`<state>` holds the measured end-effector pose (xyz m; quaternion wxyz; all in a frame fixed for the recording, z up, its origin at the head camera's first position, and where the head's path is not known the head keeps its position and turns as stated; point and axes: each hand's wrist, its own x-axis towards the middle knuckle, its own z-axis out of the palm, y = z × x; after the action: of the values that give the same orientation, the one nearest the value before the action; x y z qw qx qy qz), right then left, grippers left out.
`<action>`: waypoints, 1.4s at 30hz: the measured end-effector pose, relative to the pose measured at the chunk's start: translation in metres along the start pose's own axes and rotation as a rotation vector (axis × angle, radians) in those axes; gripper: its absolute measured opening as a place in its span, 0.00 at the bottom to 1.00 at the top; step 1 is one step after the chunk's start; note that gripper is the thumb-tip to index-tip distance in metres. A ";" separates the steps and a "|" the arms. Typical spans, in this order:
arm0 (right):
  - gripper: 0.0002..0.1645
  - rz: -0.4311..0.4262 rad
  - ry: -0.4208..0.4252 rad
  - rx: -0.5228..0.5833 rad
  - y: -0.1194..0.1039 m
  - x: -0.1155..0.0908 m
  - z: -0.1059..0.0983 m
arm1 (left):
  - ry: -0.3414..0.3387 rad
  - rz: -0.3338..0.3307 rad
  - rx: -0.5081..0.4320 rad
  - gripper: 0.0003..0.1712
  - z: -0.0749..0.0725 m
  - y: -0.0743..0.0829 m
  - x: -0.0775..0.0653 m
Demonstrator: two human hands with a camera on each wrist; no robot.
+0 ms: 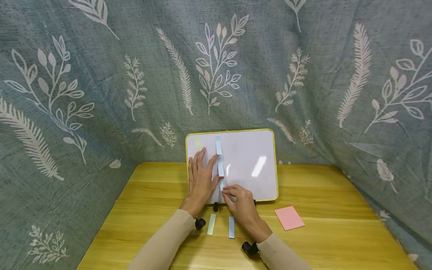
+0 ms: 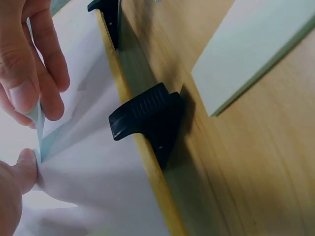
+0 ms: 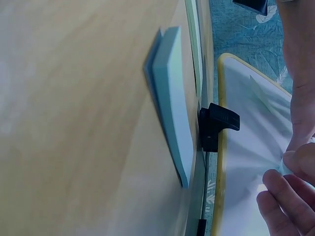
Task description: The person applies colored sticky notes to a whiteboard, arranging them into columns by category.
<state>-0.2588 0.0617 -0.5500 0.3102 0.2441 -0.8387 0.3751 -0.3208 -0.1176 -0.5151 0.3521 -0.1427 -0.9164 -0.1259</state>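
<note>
A small whiteboard with a yellow rim leans upright. Two blue sticky note strips, an upper one and a middle one, run down it in a column. Below them, my right hand pinches the lower end of a third blue sticky note strip between thumb and fingertips. My left hand lies spread against the board's left part, its thumb pressing by the top of that strip. In the left wrist view the strip bends away from the white surface between both hands.
A pale green strip is stuck at the board's upper left. Black feet support its lower edge. On the wooden table lie a green strip pad, a blue strip pad and a pink square pad. Patterned curtain hangs behind.
</note>
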 end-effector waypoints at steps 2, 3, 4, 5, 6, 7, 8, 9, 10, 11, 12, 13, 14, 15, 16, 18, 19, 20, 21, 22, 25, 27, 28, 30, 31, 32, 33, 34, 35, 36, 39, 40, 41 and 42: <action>0.06 -0.005 0.000 0.002 0.000 0.000 0.000 | 0.009 0.005 -0.014 0.49 0.000 -0.001 -0.001; 0.05 -0.007 0.000 0.003 -0.001 0.000 0.000 | 0.015 0.008 -0.021 0.48 0.000 -0.001 -0.001; 0.05 -0.009 0.000 0.001 -0.001 0.000 0.000 | 0.018 0.010 -0.026 0.48 0.000 -0.001 -0.002; 0.05 -0.011 0.000 -0.001 -0.001 0.000 0.000 | 0.022 0.012 -0.029 0.48 -0.001 -0.002 -0.002; 0.05 -0.011 0.000 -0.003 -0.001 0.000 0.000 | 0.018 0.012 -0.031 0.48 -0.001 -0.002 -0.002; 0.05 -0.011 -0.001 -0.004 -0.001 0.000 0.000 | 0.014 0.011 -0.033 0.47 -0.001 -0.002 -0.003; 0.05 -0.011 -0.001 -0.007 -0.001 -0.001 0.000 | 0.009 0.010 -0.037 0.47 -0.002 -0.002 -0.003; 0.05 -0.009 -0.003 -0.008 0.000 -0.001 0.000 | 0.001 0.007 -0.037 0.47 -0.002 -0.001 -0.003; 0.05 -0.008 -0.004 -0.011 0.000 -0.001 0.000 | -0.010 0.004 -0.036 0.47 -0.003 -0.001 -0.004; 0.06 -0.007 -0.006 -0.012 0.000 -0.002 0.000 | -0.019 -0.001 -0.034 0.47 -0.003 -0.001 -0.004; 0.06 -0.006 -0.008 -0.011 0.000 -0.002 0.000 | -0.027 -0.005 -0.031 0.47 -0.003 -0.001 -0.005; 0.06 -0.006 -0.010 -0.013 0.001 -0.002 0.000 | -0.031 -0.006 -0.024 0.48 -0.004 -0.001 -0.005; 0.06 -0.007 -0.011 -0.014 0.001 -0.002 0.000 | -0.034 -0.007 -0.020 0.48 -0.004 -0.002 -0.006; 0.06 -0.007 -0.012 -0.013 0.001 -0.003 0.000 | -0.032 -0.005 -0.012 0.48 -0.004 -0.002 -0.007; 0.06 -0.007 -0.013 -0.011 0.001 -0.003 0.000 | -0.030 -0.002 -0.006 0.48 -0.005 -0.002 -0.007; 0.06 -0.006 -0.012 -0.011 0.001 -0.003 0.000 | -0.019 0.008 0.003 0.49 -0.005 -0.002 -0.008; 0.06 -0.006 -0.013 -0.010 0.001 -0.002 0.000 | -0.016 0.014 0.007 0.50 -0.006 -0.002 -0.009; 0.06 -0.005 -0.012 -0.007 0.001 -0.002 0.000 | -0.016 0.019 0.005 0.50 -0.006 -0.002 -0.009; 0.06 -0.004 -0.013 -0.006 0.001 -0.002 -0.001 | -0.019 0.023 0.003 0.51 -0.007 -0.002 -0.010; 0.06 -0.003 -0.015 -0.006 0.001 -0.002 -0.001 | -0.022 0.027 -0.002 0.51 -0.008 -0.002 -0.010; 0.06 0.003 -0.028 0.001 0.000 -0.003 -0.003 | -0.035 0.041 -0.010 0.52 -0.011 -0.002 -0.012; 0.06 0.014 -0.043 0.018 0.000 -0.004 -0.005 | -0.044 0.047 -0.019 0.52 -0.013 -0.001 -0.013; 0.06 0.021 -0.051 0.028 0.000 -0.005 -0.007 | -0.046 0.051 -0.020 0.52 -0.015 -0.001 -0.013; 0.06 0.033 -0.066 0.040 -0.001 -0.006 -0.010 | -0.054 0.054 -0.022 0.52 -0.019 0.000 -0.014; 0.06 0.037 -0.070 0.040 -0.001 -0.007 -0.012 | -0.055 0.057 -0.021 0.52 -0.021 0.000 -0.014; 0.06 0.039 -0.073 0.035 -0.001 -0.008 -0.013 | -0.059 0.057 -0.023 0.52 -0.023 0.000 -0.014; 0.06 0.040 -0.076 0.027 -0.001 -0.008 -0.015 | -0.061 0.059 -0.019 0.52 -0.025 0.001 -0.014; 0.06 0.041 -0.079 0.018 0.000 -0.010 -0.017 | -0.067 0.058 -0.022 0.51 -0.027 0.002 -0.015; 0.06 0.041 -0.083 0.008 0.000 -0.011 -0.020 | -0.073 0.057 -0.026 0.51 -0.028 0.002 -0.015; 0.06 0.041 -0.086 -0.001 0.000 -0.012 -0.022 | -0.081 0.056 -0.030 0.51 -0.030 0.003 -0.016; 0.06 0.053 -0.107 -0.010 0.001 -0.015 -0.030 | -0.104 0.051 -0.050 0.50 -0.034 0.005 -0.019; 0.06 0.059 -0.115 -0.014 0.001 -0.016 -0.034 | -0.110 0.051 -0.059 0.50 -0.036 0.005 -0.020; 0.06 0.064 -0.123 -0.018 0.002 -0.017 -0.037 | -0.108 0.055 -0.066 0.50 -0.036 0.006 -0.021; 0.06 0.068 -0.130 -0.021 0.002 -0.018 -0.040 | -0.108 0.057 -0.074 0.49 -0.037 0.006 -0.023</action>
<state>-0.2344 0.0975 -0.5423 0.2447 0.2358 -0.8688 0.3601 -0.2799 -0.1282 -0.5030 0.2999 -0.1883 -0.9244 -0.1418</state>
